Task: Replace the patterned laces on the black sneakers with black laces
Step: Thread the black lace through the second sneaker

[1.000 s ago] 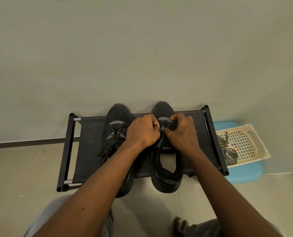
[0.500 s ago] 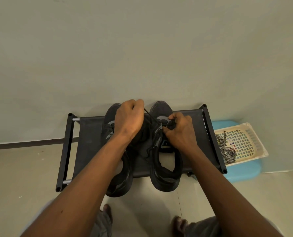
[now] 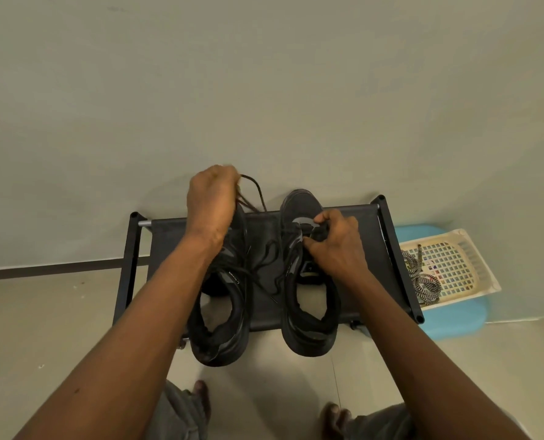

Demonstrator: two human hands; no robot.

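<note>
Two black sneakers stand side by side on a low black rack (image 3: 369,249), toes toward the wall. My left hand (image 3: 212,198) is raised over the toe of the left sneaker (image 3: 220,325) and grips a black lace (image 3: 255,192) that loops up from its fingers and trails down between the shoes. My right hand (image 3: 334,239) pinches the lacing area near the top of the right sneaker (image 3: 308,325). The patterned black-and-white laces (image 3: 423,281) lie in a cream basket at the right.
The cream plastic basket (image 3: 464,268) rests on a light blue stool (image 3: 448,322) right of the rack. A plain wall rises directly behind the rack. My knees and bare feet (image 3: 201,395) show on the tiled floor at the bottom edge.
My left hand has left the right sneaker's lacing, moved up and to the left, and drawn the black lace out with it. My right hand stays on the right sneaker.
</note>
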